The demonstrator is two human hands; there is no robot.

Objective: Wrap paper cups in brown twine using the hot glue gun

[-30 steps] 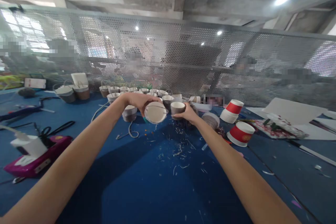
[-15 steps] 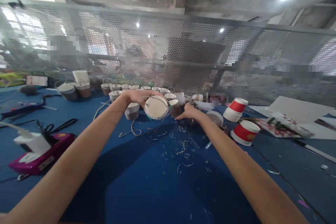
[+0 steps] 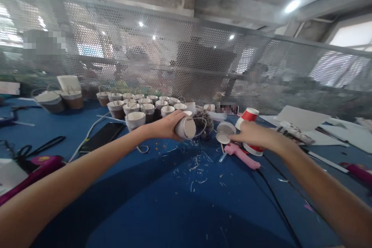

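My left hand (image 3: pixel 168 126) is closed around a small paper-cup bucket (image 3: pixel 185 128) with a thin cord handle. The bucket is tipped on its side, its pale round end facing right and toward me. Over on the right, my right hand (image 3: pixel 252 133) reaches across a red and white paper cup (image 3: pixel 250 114), thumb stretched out, other fingers partly hidden. Its tip is at the edge of a round grey-white thing (image 3: pixel 225 131), perhaps touching it. A pink glue gun (image 3: pixel 242 157) lies just below that hand.
Several similar little buckets (image 3: pixel 136 120) stand in rows at the back left, before a perforated metal screen (image 3: pixel 186 58). A dark phone-like slab (image 3: pixel 102 137), a ball of twine (image 3: pixel 204 119), white sheets (image 3: pixel 302 118) and fibre scraps (image 3: pixel 196 162) lie on the blue table (image 3: pixel 162 209).
My right hand has left the cups in the middle and moved right, toward the red cups. The bucket in my left hand has turned rightward. The view has shifted right; the glue gun now shows.
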